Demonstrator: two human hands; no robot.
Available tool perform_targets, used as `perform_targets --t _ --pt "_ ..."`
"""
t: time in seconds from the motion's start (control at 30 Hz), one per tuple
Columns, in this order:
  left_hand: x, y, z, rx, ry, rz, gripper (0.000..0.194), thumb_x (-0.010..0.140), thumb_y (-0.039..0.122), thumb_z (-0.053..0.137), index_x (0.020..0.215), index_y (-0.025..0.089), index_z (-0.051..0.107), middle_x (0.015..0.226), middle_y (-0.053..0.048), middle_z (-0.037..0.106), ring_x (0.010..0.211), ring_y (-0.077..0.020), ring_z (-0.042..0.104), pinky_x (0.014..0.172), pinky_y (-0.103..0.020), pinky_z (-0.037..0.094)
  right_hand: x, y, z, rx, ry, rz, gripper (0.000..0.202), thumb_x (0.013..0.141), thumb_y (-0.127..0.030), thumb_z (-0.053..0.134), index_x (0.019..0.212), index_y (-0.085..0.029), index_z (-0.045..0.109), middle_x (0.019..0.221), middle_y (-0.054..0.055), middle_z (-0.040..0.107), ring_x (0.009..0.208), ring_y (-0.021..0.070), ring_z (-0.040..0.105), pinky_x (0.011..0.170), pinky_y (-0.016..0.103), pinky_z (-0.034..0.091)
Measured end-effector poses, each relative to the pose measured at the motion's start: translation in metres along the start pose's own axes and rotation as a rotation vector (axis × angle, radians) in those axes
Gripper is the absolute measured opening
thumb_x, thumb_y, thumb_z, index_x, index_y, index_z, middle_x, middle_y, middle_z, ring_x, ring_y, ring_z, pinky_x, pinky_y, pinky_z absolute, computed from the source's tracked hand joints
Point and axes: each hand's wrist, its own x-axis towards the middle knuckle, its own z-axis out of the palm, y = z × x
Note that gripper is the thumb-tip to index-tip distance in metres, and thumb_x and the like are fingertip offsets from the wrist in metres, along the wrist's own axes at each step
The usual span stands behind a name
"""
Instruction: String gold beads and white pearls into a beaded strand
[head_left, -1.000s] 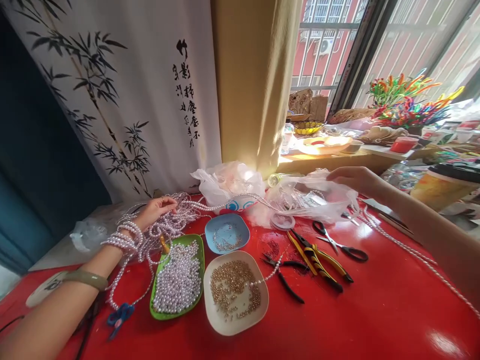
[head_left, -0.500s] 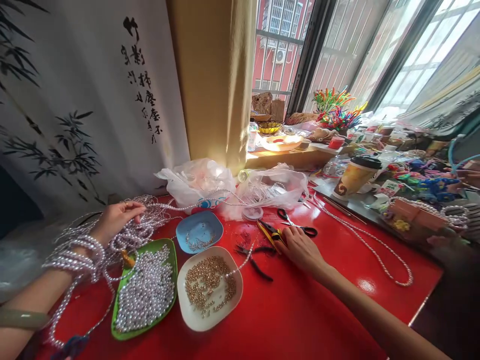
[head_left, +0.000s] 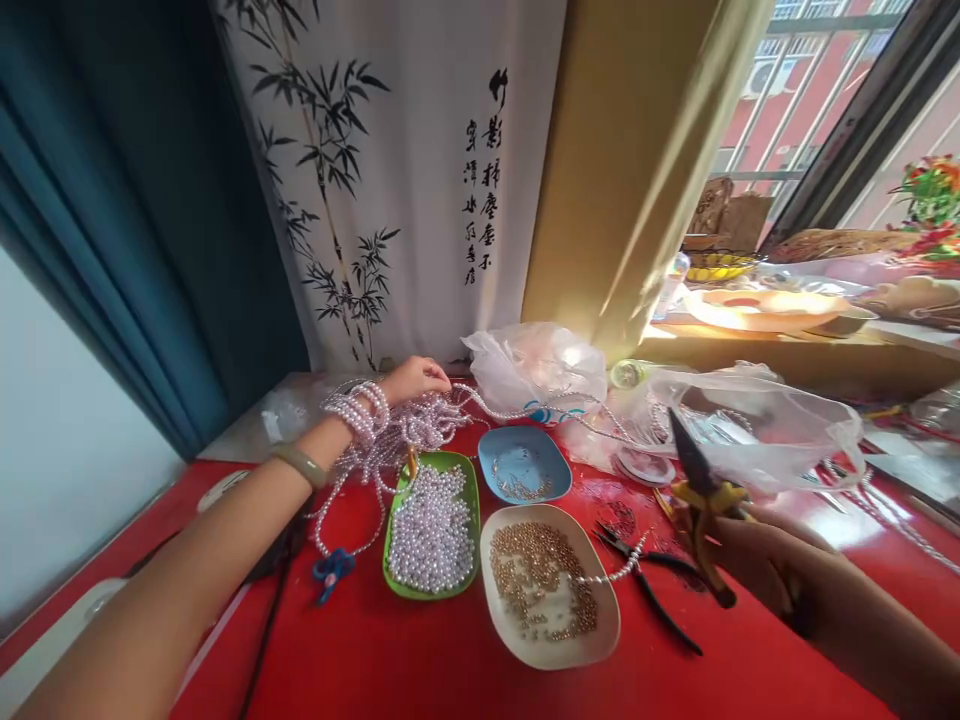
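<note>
While closed, right hand (head_left: 784,560) round pliers (head_left: 703,492).

L arm (head_left: 247,530) stretched fwd from lower L, L hand (head_left: 415,380) w/ fingers bent. R forearm (head_left: 870,620) in from lower R, R hand (head_left: 780,550) raised, closed in grip.
</note>
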Motion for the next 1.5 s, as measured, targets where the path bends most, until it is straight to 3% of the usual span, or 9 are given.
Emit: perform_targets --t 0.13,0.23,0.37,0.57,0.73,0.9,1.07,1.27,1.5 --pt "0.006 0.010 0.000 -0.050 -0.068 -0.059 0.007 0.053 0.022 0.065 0.056 0.015 0.064 0.058 -0.001 0.060 0.060 -0.0133 0.052 0.063 -0.027 0.040 0.027 -0.023 0.058 0.247 -0.356 0.042 0.013 0.060 -0.030 0.058 0.065 -0.018 0.057 0.060 0.002 0.054 0.058 0.0144 0.051 0.054 0.026 0.040" --pt "0.010 0.012 -0.001 -0.112 -0.110 -0.098 0.007 0.054 0.021 0.064 0.057 0.014 0.065 0.054 0.000 0.059 0.053 -0.0108 0.049 0.057 -0.025 0.039 0.058 -0.031 0.089 0.101 -0.504 -0.109 0.012 0.060 -0.024 0.056 0.069 -0.016 0.054 0.068 0.001 0.052 0.065 0.0144 0.050 0.059 0.026 0.039" --pt "0.014 0.010 -0.004 -0.214 -0.139 -0.124 0.009 0.056 0.021 0.064 0.062 0.014 0.065 0.056 0.000 0.060 0.052 -0.0091 0.049 0.055 -0.024 0.038 0.101 -0.032 0.114 -0.323 -0.359 -0.381 0.008 0.055 -0.016 0.048 0.062 -0.017 0.046 0.064 0.000 0.046 0.063 0.0146 0.045 0.058 0.027 0.036" --pt "0.018 0.010 -0.002 -0.351 -0.164 -0.139 0.009 0.056 0.020 0.066 0.063 0.014 0.066 0.060 -0.002 0.062 0.059 -0.0098 0.052 0.061 -0.025 0.039 0.137 -0.025 0.127 -0.416 -0.295 -0.413 0.017 0.055 -0.009 0.044 0.068 -0.018 0.051 0.070 0.003 0.055 0.075 0.0201 0.049 0.070 0.033 0.036" --pt "0.019 0.011 -0.001 -0.429 -0.123 -0.150 0.012 0.053 0.018 0.070 0.064 0.015 0.067 0.067 -0.003 0.064 0.069 -0.0111 0.054 0.069 -0.026 0.039 0.143 -0.027 0.127 -0.381 -0.422 -0.356 0.017 0.059 -0.015 0.049 0.074 -0.017 0.057 0.069 0.002 0.058 0.071 0.0183 0.053 0.066 0.030 0.041" --pt "0.018 0.004 -0.003 -0.515 -0.045 -0.192 0.015 0.052 0.019 0.070 0.066 0.016 0.067 0.077 -0.004 0.065 0.080 -0.0138 0.054 0.066 -0.026 0.038 0.137 -0.032 0.122 -0.063 -0.627 -0.190 0.037 0.061 -0.021 0.050 0.097 -0.017 0.057 0.079 0.004 0.059 0.074 0.0172 0.055 0.067 0.029 0.044" --pt "0.014 0.002 -0.004 -0.602 0.052 -0.251 0.012 0.054 0.019 0.069 0.065 0.016 0.067 0.070 -0.003 0.062 0.074 -0.0139 0.054 0.059 -0.026 0.037 0.135 -0.036 0.115 -0.240 -0.500 -0.097 0.047 0.060 -0.025 0.052 0.108 -0.022 0.052 0.087 0.003 0.057 0.075 0.0197 0.054 0.063 0.032 0.043" --pt "0.014 0.007 -0.002 -0.649 0.061 -0.295 0.008 0.052 0.012 0.069 0.060 0.014 0.066 0.065 -0.003 0.060 0.067 -0.0120 0.052 0.056 -0.025 0.035 0.141 -0.042 0.130 -0.698 -0.294 -0.622 0.009 0.056 -0.015 0.047 0.064 -0.018 0.047 0.086 0.007 0.050 0.077 0.0200 0.048 0.068 0.035 0.039" --pt "0.008 0.011 -0.004 -0.676 0.058 -0.320 0.008 0.054 0.011 0.069 0.061 0.014 0.065 0.065 -0.003 0.060 0.065 -0.0114 0.051 0.056 -0.025 0.035 0.148 -0.032 0.136 -0.930 -0.068 -0.717 0.005 0.062 -0.015 0.043 0.065 -0.019 0.044 0.091 0.009 0.047 0.086 0.0230 0.048 0.076 0.036 0.039"
